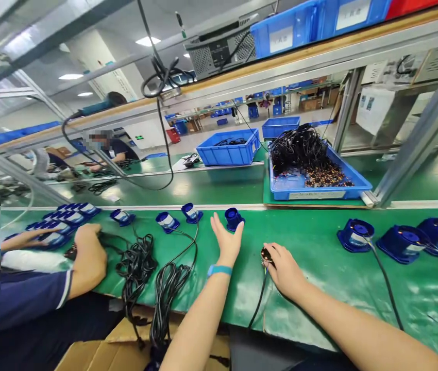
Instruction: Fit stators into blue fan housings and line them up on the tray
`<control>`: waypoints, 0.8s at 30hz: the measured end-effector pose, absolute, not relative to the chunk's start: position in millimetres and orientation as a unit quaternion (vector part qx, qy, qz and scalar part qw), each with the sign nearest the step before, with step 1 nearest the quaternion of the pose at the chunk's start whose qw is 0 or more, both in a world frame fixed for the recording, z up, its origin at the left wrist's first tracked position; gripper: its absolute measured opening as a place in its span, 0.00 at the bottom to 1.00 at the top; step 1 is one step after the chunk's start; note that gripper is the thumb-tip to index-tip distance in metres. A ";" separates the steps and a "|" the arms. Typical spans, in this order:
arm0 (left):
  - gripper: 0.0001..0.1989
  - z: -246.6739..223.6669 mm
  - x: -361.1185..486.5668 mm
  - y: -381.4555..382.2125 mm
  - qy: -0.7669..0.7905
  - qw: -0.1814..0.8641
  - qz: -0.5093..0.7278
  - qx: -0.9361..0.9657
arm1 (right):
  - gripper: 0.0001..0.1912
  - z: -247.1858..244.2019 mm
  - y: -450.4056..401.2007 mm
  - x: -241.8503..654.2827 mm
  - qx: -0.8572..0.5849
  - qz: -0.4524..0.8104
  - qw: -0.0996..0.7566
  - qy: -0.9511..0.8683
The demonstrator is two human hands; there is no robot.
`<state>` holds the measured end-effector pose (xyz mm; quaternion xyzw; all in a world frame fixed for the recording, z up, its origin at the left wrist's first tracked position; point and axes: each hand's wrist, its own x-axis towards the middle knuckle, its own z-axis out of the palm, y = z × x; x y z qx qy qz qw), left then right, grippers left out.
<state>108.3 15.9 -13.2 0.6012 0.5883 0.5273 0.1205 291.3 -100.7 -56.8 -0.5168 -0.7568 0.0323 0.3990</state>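
My left hand (227, 241), with a blue wristband, is spread open just in front of a small blue round housing (233, 218) on the green bench. Whether its fingertips touch the housing I cannot tell. My right hand (284, 268) is closed around a small round circuit board (267, 254) with copper-coloured parts. From that board a black cable (258, 301) runs down over the bench's front edge. Between my left hand and the co-worker stand blue housings (167, 221) with white labels, and bundles of black cable (169, 283) hang over the edge.
At left a co-worker's hand (89, 257) works beside many blue housings (64, 219). Behind my hands, a blue tray (319, 195) holds wired boards. More housings (356, 234) stand at right. A metal post (408, 113) and overhead shelf (312, 56) frame the bench. Below lies a cardboard box (91, 355).
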 end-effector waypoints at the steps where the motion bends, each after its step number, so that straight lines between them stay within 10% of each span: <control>1: 0.46 -12.4 107.6 29.8 0.584 0.107 0.529 0.607 | 0.21 -59.7 -99.6 290.8 -0.512 0.029 0.411 -0.754; 6: 0.24 -23.6 110.6 50.4 0.560 0.132 0.511 0.639 | 0.18 -71.1 -97.4 293.8 -0.502 0.015 0.448 -0.739; 12: 0.50 -26.3 111.7 21.6 0.568 0.137 0.514 0.629 | 0.18 -61.4 -99.1 295.0 -0.518 0.080 0.434 -0.733; 24: 0.42 -26.1 125.1 21.0 0.537 0.159 0.480 0.675 | 0.18 -42.0 -99.1 289.1 -0.527 0.098 0.433 -0.725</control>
